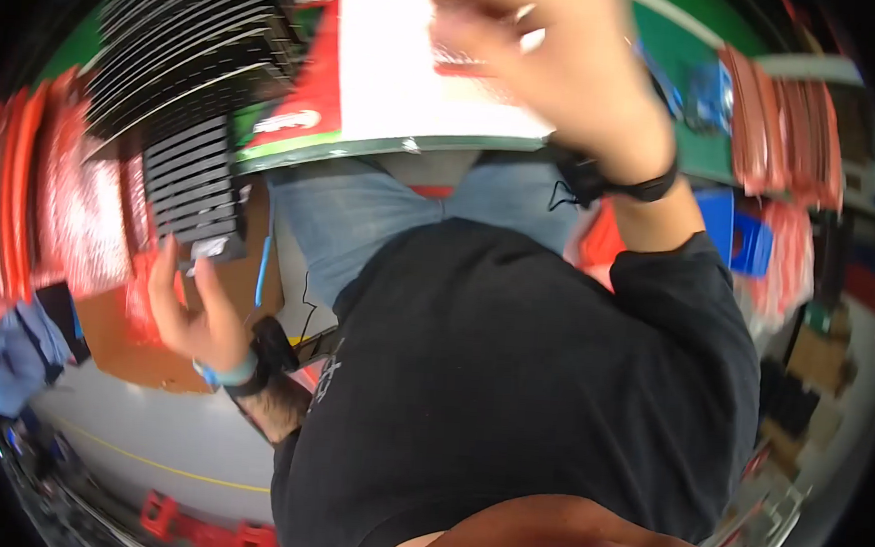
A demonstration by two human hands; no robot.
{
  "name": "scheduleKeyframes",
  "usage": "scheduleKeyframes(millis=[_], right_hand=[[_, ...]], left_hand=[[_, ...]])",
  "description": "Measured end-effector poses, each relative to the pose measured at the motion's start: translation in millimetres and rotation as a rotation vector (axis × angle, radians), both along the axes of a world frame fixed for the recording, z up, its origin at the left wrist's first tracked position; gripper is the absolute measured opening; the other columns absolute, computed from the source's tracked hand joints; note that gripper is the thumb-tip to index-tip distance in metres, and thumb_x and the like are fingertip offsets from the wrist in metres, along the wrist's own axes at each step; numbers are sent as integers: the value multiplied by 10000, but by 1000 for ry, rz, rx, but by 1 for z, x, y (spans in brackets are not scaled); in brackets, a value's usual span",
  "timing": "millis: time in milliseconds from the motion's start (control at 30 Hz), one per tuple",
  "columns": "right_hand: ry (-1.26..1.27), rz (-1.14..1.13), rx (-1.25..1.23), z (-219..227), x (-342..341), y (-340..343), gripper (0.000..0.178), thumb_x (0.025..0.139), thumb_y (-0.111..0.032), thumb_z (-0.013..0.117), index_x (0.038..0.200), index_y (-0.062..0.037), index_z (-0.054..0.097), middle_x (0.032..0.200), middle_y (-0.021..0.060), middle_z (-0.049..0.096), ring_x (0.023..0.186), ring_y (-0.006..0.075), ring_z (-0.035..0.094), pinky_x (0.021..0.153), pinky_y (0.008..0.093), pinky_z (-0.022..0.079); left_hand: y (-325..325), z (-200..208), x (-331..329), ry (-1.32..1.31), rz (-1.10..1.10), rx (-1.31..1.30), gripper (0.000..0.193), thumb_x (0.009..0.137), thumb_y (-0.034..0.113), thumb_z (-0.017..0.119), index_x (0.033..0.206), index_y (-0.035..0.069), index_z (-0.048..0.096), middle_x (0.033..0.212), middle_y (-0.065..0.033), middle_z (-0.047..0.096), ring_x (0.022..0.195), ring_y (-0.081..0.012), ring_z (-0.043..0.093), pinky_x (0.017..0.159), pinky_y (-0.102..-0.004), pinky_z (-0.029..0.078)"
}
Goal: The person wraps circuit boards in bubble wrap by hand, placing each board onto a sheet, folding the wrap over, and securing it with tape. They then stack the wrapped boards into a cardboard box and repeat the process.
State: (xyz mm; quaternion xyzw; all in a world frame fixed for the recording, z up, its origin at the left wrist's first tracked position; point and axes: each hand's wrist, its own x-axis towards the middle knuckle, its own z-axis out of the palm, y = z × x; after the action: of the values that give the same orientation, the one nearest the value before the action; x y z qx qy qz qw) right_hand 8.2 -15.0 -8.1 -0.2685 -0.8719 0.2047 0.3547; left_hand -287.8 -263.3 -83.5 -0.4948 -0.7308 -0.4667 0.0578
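Note:
My left hand (198,314) is low at the left, its thumb and a finger spread apart. Its fingertips lie just under the near end of a black slotted tray (188,173); whether they touch it I cannot tell. That tray lies in front of a tall stack of similar black slotted trays (187,23). My right hand (580,77) is raised over the bench, blurred by motion, over a white and red printed sheet (384,85). A small shiny patch shows by its fingers, too smeared to name. A dark band circles each wrist.
Red bubble-wrap pouches (90,217) stand in a row at the left, others (782,124) at the far right. A cardboard box (142,356) sits below the left pouches. Blue bins (750,243) hang at the right. Another person's blue sleeve (17,358) shows at the far left.

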Motion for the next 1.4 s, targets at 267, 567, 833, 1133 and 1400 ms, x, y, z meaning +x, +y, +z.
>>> scheduleKeyframes(millis=[267,567,833,1133,1400], right_hand=[[248,16,-1057,-47,305,-66,172,971,-148,656,980,17,704,793,33,674,703,112,626,653,252,502],[355,-613,-733,-111,340,-60,172,949,-133,674,1023,18,706,848,80,692,751,183,648,719,303,535],[-35,-778,393,-119,260,41,217,884,-145,752,1041,0,714,883,92,702,762,191,656,741,309,542],[625,-1028,-552,-58,415,27,311,933,-255,730,1061,26,691,625,3,625,489,75,508,441,222,369],[235,-1037,-1171,-36,416,64,227,957,-225,701,911,-5,674,607,2,576,415,59,422,374,212,284]], left_hand=[[59,14,94,-384,-999,-496,211,876,-29,645,1076,-63,701,1077,-202,714,960,-296,685,909,-359,515],[149,1,201,297,-854,-325,191,856,26,706,1036,-36,699,992,-174,699,935,-334,667,856,-386,522],[162,36,271,238,-1120,-307,227,820,27,727,1040,-17,689,993,-158,692,944,-355,650,846,-422,515],[230,87,368,523,-1281,-195,515,777,150,796,1242,23,616,1200,-177,624,1140,-347,585,900,-444,492],[347,35,503,617,-1203,-131,1093,632,395,916,1541,160,357,1528,-192,412,1415,-384,398,1127,-547,371]])
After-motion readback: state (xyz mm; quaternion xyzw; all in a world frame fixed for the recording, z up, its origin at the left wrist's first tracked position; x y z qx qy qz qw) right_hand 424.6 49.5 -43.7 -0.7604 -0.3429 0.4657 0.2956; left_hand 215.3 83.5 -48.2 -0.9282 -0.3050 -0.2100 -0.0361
